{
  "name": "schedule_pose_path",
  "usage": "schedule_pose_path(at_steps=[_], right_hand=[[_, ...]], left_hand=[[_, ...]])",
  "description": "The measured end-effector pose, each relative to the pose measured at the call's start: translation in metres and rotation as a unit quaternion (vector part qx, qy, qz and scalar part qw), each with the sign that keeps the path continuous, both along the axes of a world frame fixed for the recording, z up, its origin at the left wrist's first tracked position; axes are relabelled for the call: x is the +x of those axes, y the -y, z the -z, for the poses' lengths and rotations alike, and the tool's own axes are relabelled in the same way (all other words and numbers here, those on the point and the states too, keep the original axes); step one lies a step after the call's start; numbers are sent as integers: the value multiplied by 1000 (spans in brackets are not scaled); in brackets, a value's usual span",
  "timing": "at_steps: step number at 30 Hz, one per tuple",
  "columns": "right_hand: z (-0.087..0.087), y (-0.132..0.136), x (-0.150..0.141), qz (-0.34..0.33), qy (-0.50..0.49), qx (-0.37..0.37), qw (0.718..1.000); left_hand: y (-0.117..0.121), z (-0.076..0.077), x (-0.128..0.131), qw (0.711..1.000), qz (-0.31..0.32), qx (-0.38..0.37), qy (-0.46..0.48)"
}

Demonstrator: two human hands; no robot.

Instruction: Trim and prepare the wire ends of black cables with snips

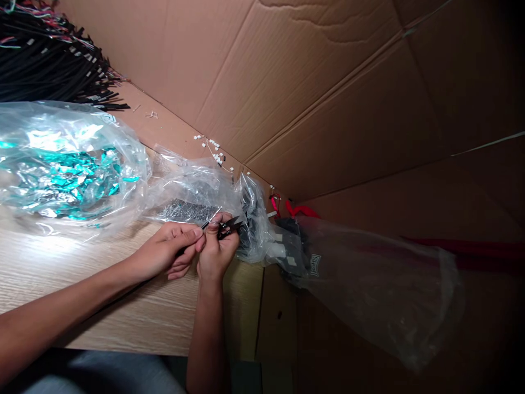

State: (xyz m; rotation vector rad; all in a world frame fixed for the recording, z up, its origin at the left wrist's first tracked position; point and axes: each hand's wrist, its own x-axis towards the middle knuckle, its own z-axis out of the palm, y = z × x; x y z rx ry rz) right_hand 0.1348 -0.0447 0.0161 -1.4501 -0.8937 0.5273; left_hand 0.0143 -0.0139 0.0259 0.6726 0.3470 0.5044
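Note:
My left hand [180, 249] pinches a thin black cable [205, 224] close to its end, where a thin pale wire [218, 211] sticks out. The rest of the cable runs back under my left forearm. Closed around black-handled scissors [229, 225], my right hand [216, 246] also has its thumb and fingertip at the cable's end. The scissor blades point right, away from the cable. Just beyond both hands lies a clear plastic bag [188, 186] with many small dark pieces inside.
A large clear bag of shiny teal pieces [77, 175] fills the left. Behind it is a pile of black cables [45, 60]. White connectors [215, 150] lie along the cardboard wall [311, 98]. Bags with dark and white parts [283, 251] stand to the right.

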Motion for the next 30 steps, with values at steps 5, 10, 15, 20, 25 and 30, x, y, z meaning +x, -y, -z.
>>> schedule_pose_path(at_steps=[5, 10, 15, 20, 25, 30], right_hand=[[3, 1, 0, 11, -9, 31, 999], [-3, 2, 1, 10, 21, 2, 1000], [-11, 1, 0, 16, 70, 21, 997], [-20, 0, 2, 23, 151, 21, 988], [-28, -4, 4, 11, 240, 12, 971], [-24, -7, 1, 21, 307, 15, 951]], left_hand=[[-5, 1, 0, 992, 8, -104, 68], [-7, 0, -3, 996, 1, -84, 36], [-5, -3, -2, 999, -15, -2, -34], [-5, -3, -3, 979, -31, 151, -132], [-2, 1, -4, 844, -165, 425, -282], [-1, 4, -3, 810, -177, 466, -308]])
